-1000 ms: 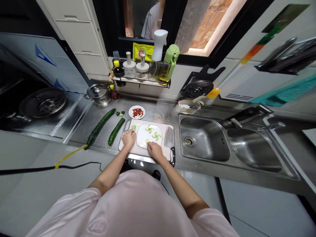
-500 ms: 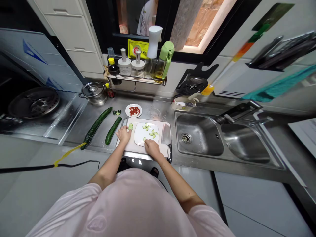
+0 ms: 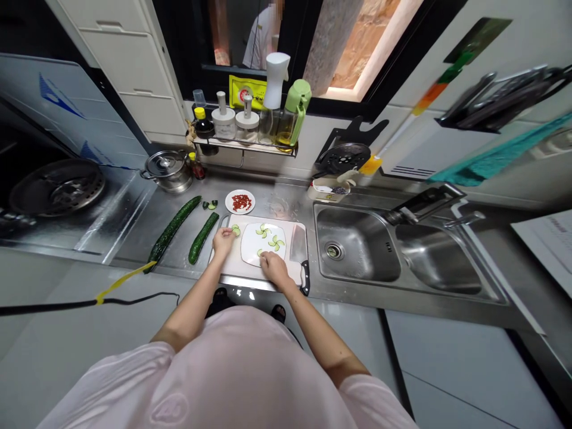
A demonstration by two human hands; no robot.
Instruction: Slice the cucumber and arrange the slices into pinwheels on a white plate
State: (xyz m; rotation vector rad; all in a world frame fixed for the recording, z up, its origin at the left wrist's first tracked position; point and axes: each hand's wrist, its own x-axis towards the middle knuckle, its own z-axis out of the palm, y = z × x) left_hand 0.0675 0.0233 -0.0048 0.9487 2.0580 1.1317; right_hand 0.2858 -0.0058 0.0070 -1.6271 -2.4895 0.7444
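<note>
A white square plate (image 3: 251, 241) lies on the cutting board (image 3: 245, 271). Two pinwheels of cucumber slices (image 3: 276, 242) are laid out on it. My right hand (image 3: 273, 267) is closed at the plate's lower edge, its fingertips on a small cucumber slice (image 3: 260, 252). On the board left of the plate, my left hand (image 3: 224, 240) is pinched at a few loose cucumber slices (image 3: 236, 229); its fingertips seem to grip one. A knife with a black handle (image 3: 305, 277) rests at the board's right end. Two green cucumbers (image 3: 203, 238) lie to the left.
Behind the board stands a small plate of red pieces (image 3: 240, 202). A steel pot (image 3: 167, 171) and a pan (image 3: 58, 186) are at the left. To the right is a double sink (image 3: 357, 244). Above hangs a rack (image 3: 250, 144) with bottles and jars.
My left hand has drawn its fingers together and turned slightly beside the loose slices. My right hand stays at the plate's lower edge. The whole view has shifted a little.
</note>
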